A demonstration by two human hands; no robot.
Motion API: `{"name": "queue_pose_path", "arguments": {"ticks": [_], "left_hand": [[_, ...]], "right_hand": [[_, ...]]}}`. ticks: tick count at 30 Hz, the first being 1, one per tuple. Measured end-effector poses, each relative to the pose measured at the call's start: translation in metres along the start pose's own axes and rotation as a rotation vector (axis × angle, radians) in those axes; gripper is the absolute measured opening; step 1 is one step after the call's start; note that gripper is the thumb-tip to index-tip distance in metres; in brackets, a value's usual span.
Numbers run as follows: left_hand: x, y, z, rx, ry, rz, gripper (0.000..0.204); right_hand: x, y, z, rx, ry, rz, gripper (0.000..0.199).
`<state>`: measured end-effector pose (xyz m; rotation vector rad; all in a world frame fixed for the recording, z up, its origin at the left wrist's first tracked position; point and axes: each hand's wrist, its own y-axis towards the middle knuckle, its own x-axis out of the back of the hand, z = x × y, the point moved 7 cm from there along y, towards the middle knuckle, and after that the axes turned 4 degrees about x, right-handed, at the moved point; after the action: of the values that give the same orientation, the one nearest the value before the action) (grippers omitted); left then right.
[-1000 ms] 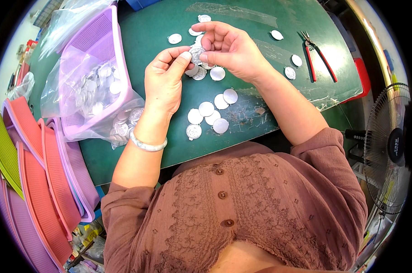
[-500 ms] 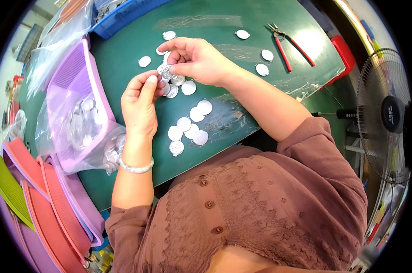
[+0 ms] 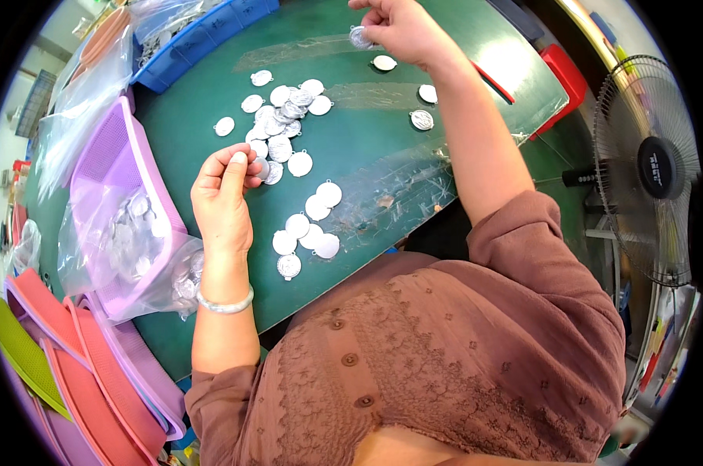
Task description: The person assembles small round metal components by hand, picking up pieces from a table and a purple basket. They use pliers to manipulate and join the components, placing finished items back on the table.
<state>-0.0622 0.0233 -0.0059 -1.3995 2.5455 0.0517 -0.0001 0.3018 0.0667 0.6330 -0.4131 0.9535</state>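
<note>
At the far side of the table, my right hand (image 3: 404, 29) pinches a round silver medallion (image 3: 359, 36) between thumb and fingers. My left hand (image 3: 223, 190) is closed, thumb against curled fingers, beside a heap of silver medallions (image 3: 280, 147). Whether anything sits inside that pinch is hidden. The heaped pieces overlap, and each has a small loop at its rim. Closer to me, several more medallions (image 3: 297, 225) lie in a loose cluster. Others, such as a patterned one (image 3: 422, 119), are spread along the right and far parts of the green table (image 3: 351, 147).
A purple basket (image 3: 145, 147) with bagged medallions (image 3: 134, 225) stands at left. Behind it is a blue crate (image 3: 204, 43) of small metal parts. Red-handled pliers (image 3: 495, 84) lie partly behind my right forearm. Stacked coloured baskets (image 3: 95, 373) and a fan (image 3: 646, 167) flank me.
My right hand has moved away from my left, to the far right, carrying a medallion. My left hand stays by the heap, which is now more exposed. The view has shifted slightly.
</note>
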Motion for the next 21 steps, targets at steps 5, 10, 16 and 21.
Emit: {"name": "queue_pose_path", "arguments": {"ticks": [5, 10, 16, 21], "left_hand": [[-0.001, -0.001, -0.001, -0.018, 0.079, 0.014, 0.014], [-0.001, -0.002, 0.001, -0.012, 0.11, 0.026, 0.015], [-0.003, -0.001, 0.001, -0.029, 0.138, 0.032, 0.015], [-0.003, -0.001, 0.001, -0.038, 0.137, 0.024, 0.014]], "right_hand": [[0.023, 0.006, -0.011, -0.001, -0.052, 0.113, 0.039], [0.024, 0.005, -0.033, 0.019, -0.022, 0.221, 0.04], [0.005, 0.003, -0.051, -0.121, -0.104, 0.264, 0.046], [-0.008, 0.005, -0.061, -0.141, -0.237, 0.304, 0.042]]}}
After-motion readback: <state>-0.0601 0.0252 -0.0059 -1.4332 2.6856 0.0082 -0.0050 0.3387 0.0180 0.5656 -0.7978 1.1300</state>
